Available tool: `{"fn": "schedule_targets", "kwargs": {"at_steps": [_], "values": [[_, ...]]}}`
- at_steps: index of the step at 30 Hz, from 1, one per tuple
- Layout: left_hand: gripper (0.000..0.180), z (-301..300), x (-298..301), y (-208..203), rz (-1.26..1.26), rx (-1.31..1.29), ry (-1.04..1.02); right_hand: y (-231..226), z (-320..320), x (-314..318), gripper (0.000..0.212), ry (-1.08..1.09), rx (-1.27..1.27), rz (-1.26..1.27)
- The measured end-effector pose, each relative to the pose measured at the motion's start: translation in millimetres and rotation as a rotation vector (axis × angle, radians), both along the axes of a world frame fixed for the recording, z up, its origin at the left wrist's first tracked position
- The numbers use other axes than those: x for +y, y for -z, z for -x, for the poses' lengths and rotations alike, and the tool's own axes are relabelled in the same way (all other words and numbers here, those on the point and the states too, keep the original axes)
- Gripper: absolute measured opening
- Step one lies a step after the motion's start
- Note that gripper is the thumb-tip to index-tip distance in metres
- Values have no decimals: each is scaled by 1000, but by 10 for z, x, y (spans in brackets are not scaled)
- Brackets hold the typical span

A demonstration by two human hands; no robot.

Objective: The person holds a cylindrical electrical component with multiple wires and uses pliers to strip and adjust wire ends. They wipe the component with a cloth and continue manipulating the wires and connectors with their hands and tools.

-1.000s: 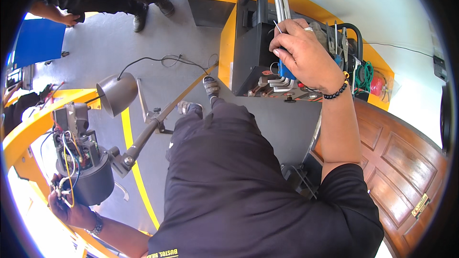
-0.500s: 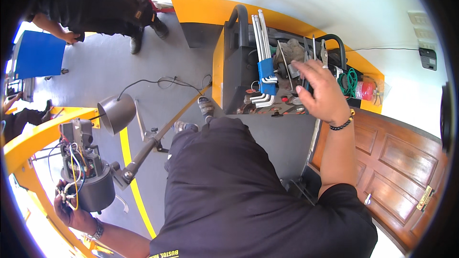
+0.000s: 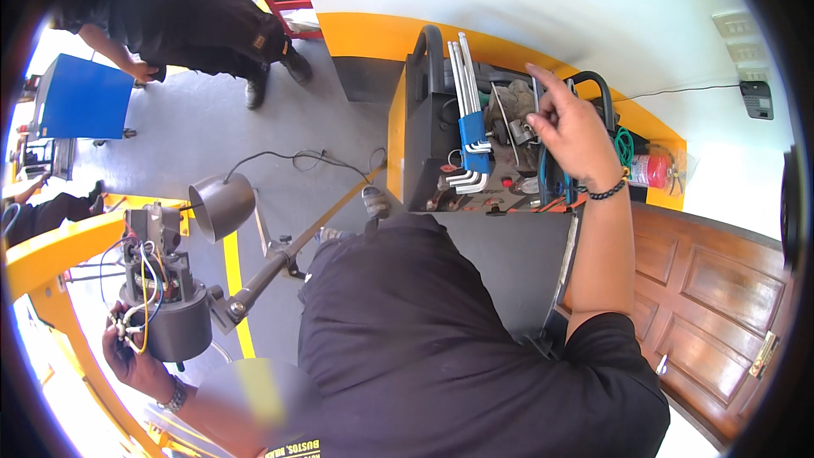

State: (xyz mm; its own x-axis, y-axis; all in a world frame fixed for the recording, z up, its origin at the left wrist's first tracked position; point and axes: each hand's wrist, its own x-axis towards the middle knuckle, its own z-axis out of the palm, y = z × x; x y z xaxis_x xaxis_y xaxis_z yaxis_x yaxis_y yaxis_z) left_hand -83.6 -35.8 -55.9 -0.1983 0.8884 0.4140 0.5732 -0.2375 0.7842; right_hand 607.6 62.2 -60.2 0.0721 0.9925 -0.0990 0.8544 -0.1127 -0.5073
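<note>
Yellow capital lettering [image 3: 292, 448] on black shirt [image 3: 509, 365] of camera wearer, near lower edge of view; upside down as seen, clear enough to read in part, rest lost at frame edge. Narrow yellowish sign [image 3: 765, 354] on brown wooden door [image 3: 716, 314], dark marks too small to read. Dark wall device [image 3: 756, 100] with rows of pale marks, characters too fine to make out. Orange-brown patch [image 3: 258, 44] on co-worker's dark trousers [image 3: 216, 25], print unclear.
</note>
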Motion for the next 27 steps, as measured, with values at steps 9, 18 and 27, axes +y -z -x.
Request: {"fn": "schedule_targets", "kwargs": {"at_steps": [9,18,27], "values": [[39,-111,28,-24,-5,55,6,105,-171,4,39,-9,-178,223],[47,-23,-130,93,-1,-41,-29,-5,-61,51,28,-39,-238,-99],[49,-647,252,-240,-62,146,127,-620,2694,-74,24,-739,657,-486]]}}
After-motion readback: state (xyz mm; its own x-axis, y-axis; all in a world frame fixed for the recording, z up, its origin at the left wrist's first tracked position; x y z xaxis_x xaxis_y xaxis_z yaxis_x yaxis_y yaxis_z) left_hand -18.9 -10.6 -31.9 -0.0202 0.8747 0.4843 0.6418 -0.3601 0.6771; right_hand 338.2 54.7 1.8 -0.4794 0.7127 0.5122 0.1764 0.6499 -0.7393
